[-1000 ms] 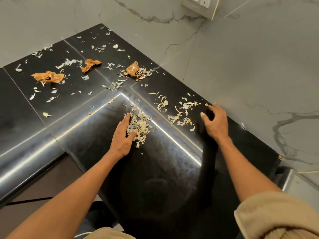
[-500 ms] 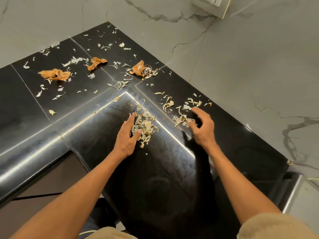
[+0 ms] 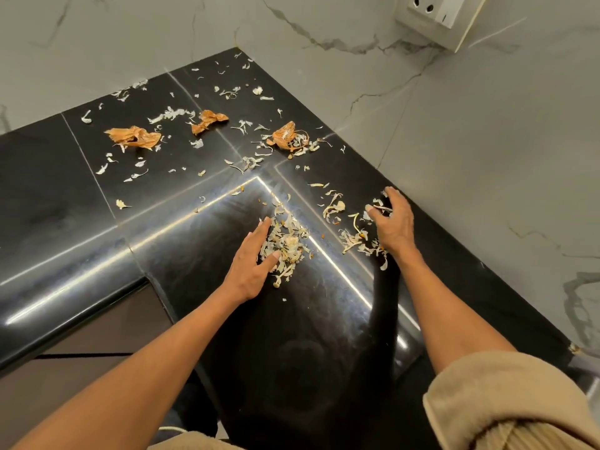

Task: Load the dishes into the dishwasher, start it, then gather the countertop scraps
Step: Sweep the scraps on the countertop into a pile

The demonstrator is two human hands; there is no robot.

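1. The heap of pale shredded vegetable scraps (image 3: 287, 245) lies on the glossy black stone table (image 3: 81, 203), against the flat, straight-fingered left hand (image 3: 256, 261).
2. The right hand (image 3: 391, 222), fingers loosely curled, rakes nearby scraps; best to sweep them low towards the heap (orange peels (image 3: 134, 137) wait farther off).
3. Dishwasher unseen; whether the right hand pinches anything is unclear.

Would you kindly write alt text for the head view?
Two hands sweep pale scraps on a black countertop: the left hand rests flat beside a small pile, the right hand rakes loose bits. Orange peels lie farther back.
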